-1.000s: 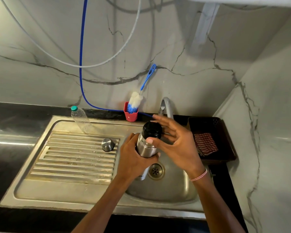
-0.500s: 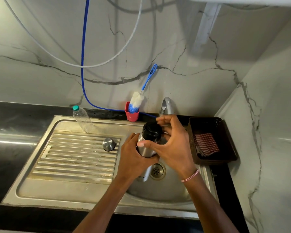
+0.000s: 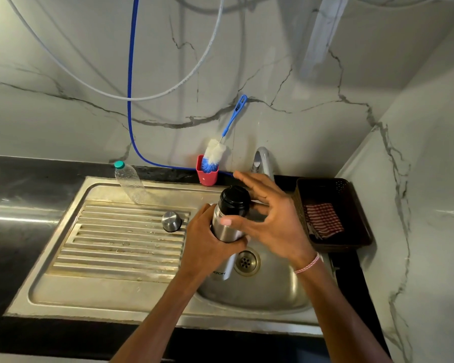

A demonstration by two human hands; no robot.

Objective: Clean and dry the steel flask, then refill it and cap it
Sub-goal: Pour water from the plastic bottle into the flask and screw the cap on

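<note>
The steel flask (image 3: 222,227) is held tilted over the sink basin (image 3: 262,292), and a black stopper (image 3: 233,200) sits in its mouth. My left hand (image 3: 207,246) grips the flask's body from the left. My right hand (image 3: 273,224) is spread beside the stopper: the fingers are straight behind it and the thumb tip rests on the steel wall. The flask's steel outer cap (image 3: 171,220) stands alone on the ribbed drainboard (image 3: 110,247).
A plastic water bottle (image 3: 129,182) with a teal lid stands at the drainboard's back edge. A bottle brush (image 3: 215,153) sits in a red cup (image 3: 207,177) by the wall, next to the tap (image 3: 262,159). A dark basket (image 3: 351,191) holding a checked cloth (image 3: 323,220) sits right of the sink.
My right hand's fingers, curled round the black stopper half a second ago, have spread away from it. The left hand and the flask have stayed in place.
</note>
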